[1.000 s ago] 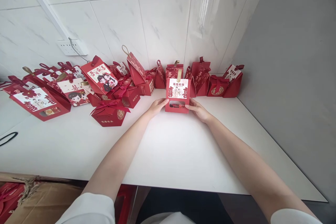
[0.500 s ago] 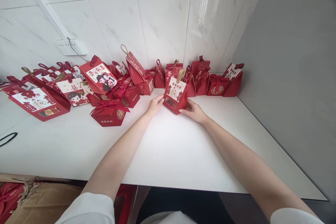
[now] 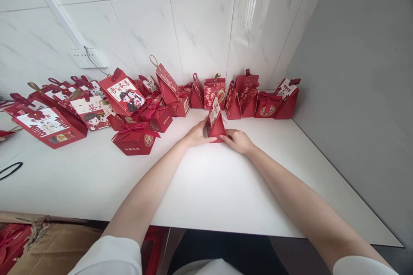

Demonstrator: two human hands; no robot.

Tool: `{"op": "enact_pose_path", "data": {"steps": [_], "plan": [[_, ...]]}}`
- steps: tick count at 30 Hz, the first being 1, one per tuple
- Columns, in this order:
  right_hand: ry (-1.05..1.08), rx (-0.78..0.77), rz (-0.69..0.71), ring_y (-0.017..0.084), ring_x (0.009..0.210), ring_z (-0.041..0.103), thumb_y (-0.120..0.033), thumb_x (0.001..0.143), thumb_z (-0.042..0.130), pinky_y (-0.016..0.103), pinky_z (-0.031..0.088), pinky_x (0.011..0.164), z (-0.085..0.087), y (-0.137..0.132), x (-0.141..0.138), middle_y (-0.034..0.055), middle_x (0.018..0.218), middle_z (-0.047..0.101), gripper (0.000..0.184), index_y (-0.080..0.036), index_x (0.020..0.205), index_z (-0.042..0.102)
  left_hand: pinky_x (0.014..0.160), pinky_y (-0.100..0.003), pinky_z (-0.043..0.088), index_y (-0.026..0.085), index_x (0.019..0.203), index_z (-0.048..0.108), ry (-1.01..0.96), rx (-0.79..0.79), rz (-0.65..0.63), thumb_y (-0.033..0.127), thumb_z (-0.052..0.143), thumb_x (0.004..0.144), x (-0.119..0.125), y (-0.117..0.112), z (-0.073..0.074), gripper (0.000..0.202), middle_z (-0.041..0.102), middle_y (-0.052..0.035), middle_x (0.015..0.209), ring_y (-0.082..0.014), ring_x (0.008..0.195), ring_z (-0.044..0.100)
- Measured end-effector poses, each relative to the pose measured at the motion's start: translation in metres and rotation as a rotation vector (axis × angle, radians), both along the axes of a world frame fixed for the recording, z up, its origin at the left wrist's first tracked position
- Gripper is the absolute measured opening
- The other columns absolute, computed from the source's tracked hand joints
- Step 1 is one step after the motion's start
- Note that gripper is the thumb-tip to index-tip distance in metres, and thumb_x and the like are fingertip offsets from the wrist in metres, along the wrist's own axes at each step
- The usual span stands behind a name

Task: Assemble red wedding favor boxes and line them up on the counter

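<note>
A small red gift box (image 3: pixel 217 128) with a gold ribbon loop and a white printed tag stands upright on the white table (image 3: pixel 206 189), one narrow triangular side facing me. My left hand (image 3: pixel 197 133) grips its left side, thumb along the lower front edge. From the right, my right hand (image 3: pixel 239 141) holds its lower corner between thumb and fingers. Just behind it stands another red box (image 3: pixel 209 94) with gold lettering. The held box's far side is hidden.
Several red gift boxes (image 3: pixel 134 142) crowd the left and line the tiled wall (image 3: pixel 203 30). A grey panel (image 3: pixel 355 94) borders the right. At lower left sits an opened cardboard carton (image 3: pixel 58 245) with red boxes inside; a black loop (image 3: pixel 11 170) lies at the left edge.
Both hands have turned the gift box on the table, so its narrow side faces me instead of its windowed front. Another person's hand with something red appears at the far left edge.
</note>
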State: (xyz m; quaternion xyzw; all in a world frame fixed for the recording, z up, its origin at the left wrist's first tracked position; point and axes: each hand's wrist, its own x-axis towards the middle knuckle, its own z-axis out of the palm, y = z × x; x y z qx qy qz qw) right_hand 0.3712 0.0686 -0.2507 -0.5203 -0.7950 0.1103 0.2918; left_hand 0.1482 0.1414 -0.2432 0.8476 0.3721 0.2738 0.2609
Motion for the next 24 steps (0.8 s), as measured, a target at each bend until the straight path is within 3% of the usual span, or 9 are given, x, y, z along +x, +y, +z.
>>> {"op": "enact_pose_path", "data": {"steps": [3, 5, 8, 11, 16, 21, 24], "plan": [[-0.001, -0.009, 0.013, 0.016, 0.061, 0.052, -0.045, 0.096, 0.038, 0.027, 0.035, 0.061, 0.000, 0.000, 0.000, 0.0014, 0.070, 0.060, 0.038, -0.022, 0.068, 0.049, 0.110, -0.047, 0.035, 0.018, 0.151, 0.020, 0.102, 0.032, 0.021, 0.053, 0.070, 0.070, 0.001, 0.001, 0.001, 0.101, 0.040, -0.0152, 0.147, -0.0349, 0.134, 0.040], [-0.016, 0.002, 0.020, 0.016, 0.061, 0.051, -0.043, 0.096, 0.038, 0.027, 0.034, 0.061, -0.001, 0.000, 0.000, 0.0013, 0.069, 0.059, 0.038, -0.022, 0.066, 0.048, 0.107, -0.043, 0.038, 0.019, 0.148, 0.028, 0.146, 0.069, -0.016, 0.047, 0.061, 0.080, 0.001, 0.000, 0.003, 0.080, 0.047, -0.0126, 0.142, -0.0311, 0.130, 0.046], [-0.042, 0.020, 0.019, 0.015, 0.059, 0.049, -0.042, 0.096, 0.039, 0.026, 0.033, 0.060, -0.002, 0.001, -0.001, 0.0007, 0.066, 0.056, 0.038, -0.022, 0.064, 0.046, 0.095, -0.035, 0.046, 0.024, 0.127, 0.053, 0.175, 0.136, -0.031, 0.036, 0.044, 0.090, 0.001, -0.005, 0.008, 0.040, 0.064, -0.0053, 0.120, -0.0229, 0.110, 0.060], [-0.067, 0.026, -0.012, 0.015, 0.058, 0.048, -0.043, 0.095, 0.039, 0.026, 0.032, 0.058, -0.003, 0.001, -0.001, 0.0000, 0.062, 0.055, 0.039, -0.022, 0.063, 0.045, 0.078, -0.029, 0.048, 0.025, 0.104, 0.062, 0.166, 0.258, 0.101, 0.037, 0.047, 0.090, 0.001, -0.011, 0.012, 0.024, 0.070, -0.0012, 0.095, -0.0178, 0.086, 0.065], [-0.148, 0.071, -0.072, 0.016, 0.061, 0.051, -0.044, 0.096, 0.040, 0.027, 0.031, 0.057, 0.001, -0.001, 0.000, 0.0019, 0.067, 0.059, 0.038, -0.021, 0.067, 0.049, 0.060, -0.025, 0.040, 0.021, 0.084, 0.059, 0.160, 0.393, 0.183, 0.042, 0.051, 0.088, 0.009, -0.023, 0.015, 0.023, 0.063, 0.0021, 0.067, -0.0125, 0.058, 0.056], [-0.223, 0.137, 0.105, 0.019, 0.073, 0.058, -0.036, 0.096, 0.040, 0.029, 0.036, 0.067, 0.004, -0.004, -0.005, 0.0064, 0.083, 0.067, 0.028, -0.021, 0.085, 0.060, 0.060, -0.027, 0.038, 0.021, 0.064, 0.053, 0.202, 0.438, 0.010, 0.042, 0.046, 0.090, 0.020, -0.032, 0.012, 0.034, 0.058, 0.0006, 0.060, -0.0135, 0.056, 0.052], [-0.207, 0.153, 0.190, 0.021, 0.079, 0.059, -0.032, 0.096, 0.039, 0.032, 0.039, 0.074, 0.003, -0.007, -0.014, 0.0083, 0.090, 0.069, 0.027, -0.021, 0.094, 0.063, 0.058, -0.029, 0.034, 0.021, 0.059, 0.050, 0.218, 0.492, -0.003, 0.042, 0.041, 0.092, 0.023, -0.036, 0.013, 0.040, 0.056, -0.0017, 0.057, -0.0150, 0.055, 0.051]]}}
